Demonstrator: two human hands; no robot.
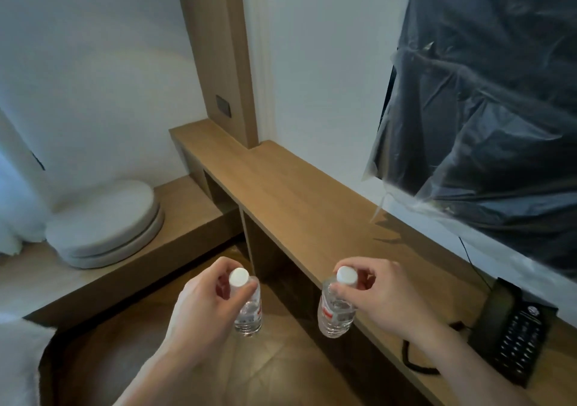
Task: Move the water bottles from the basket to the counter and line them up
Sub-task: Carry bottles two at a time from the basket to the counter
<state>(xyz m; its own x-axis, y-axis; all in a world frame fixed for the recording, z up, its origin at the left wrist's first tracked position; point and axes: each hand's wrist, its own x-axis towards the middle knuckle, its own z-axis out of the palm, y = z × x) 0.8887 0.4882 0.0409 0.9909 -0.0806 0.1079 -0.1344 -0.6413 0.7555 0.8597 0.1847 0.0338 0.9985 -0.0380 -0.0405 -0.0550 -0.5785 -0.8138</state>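
Left hand (203,299) pinches one water bottle (248,309) by its cap; right hand (371,296) likewise grips a second bottle (335,312), both apparently short of the tabletop (296,193). Recommended: set each upright beside the telephone (512,330), evenly spaced

Red bottle labels (328,313), phone (515,330) emblem: print blurred, probably unreadable.

A single wide-angle view looks from the person's head, forward and steeply down, close above the long light-wood counter (299,206). The dark wooden floor (218,359) lies below it.
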